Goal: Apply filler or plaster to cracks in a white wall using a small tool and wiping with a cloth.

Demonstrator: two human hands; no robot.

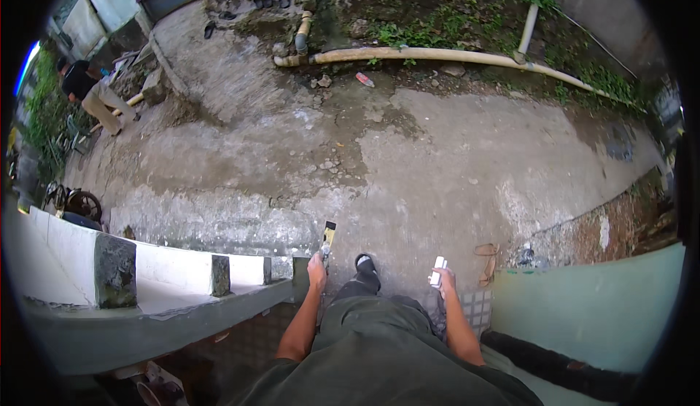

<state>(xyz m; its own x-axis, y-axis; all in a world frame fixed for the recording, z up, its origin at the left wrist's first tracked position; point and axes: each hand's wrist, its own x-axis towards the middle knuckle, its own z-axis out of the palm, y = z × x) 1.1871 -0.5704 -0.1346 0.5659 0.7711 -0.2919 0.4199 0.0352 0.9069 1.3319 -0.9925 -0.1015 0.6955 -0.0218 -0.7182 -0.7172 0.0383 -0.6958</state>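
Observation:
My left hand (317, 273) is closed around the near end of a narrow, flat yellow tool with a black tip (329, 234); its exact kind does not show. The tool points away from me, beside the end of the low wall. Out to the right, my right hand (446, 282) grips a small white block-shaped object (438, 271), too small in view to name. Both arms hang apart at my sides. One dark shoe (365, 262) shows on the concrete between the hands.
A low green-and-white wall (168, 321) runs along my left, and a pale green wall (583, 297) stands on my right. Brown sandals (487, 260) lie near that wall. Across the concrete ground (437, 158) are a long pipe (430, 55) and a bottle (364, 79). Another person (95, 92) bends at far left.

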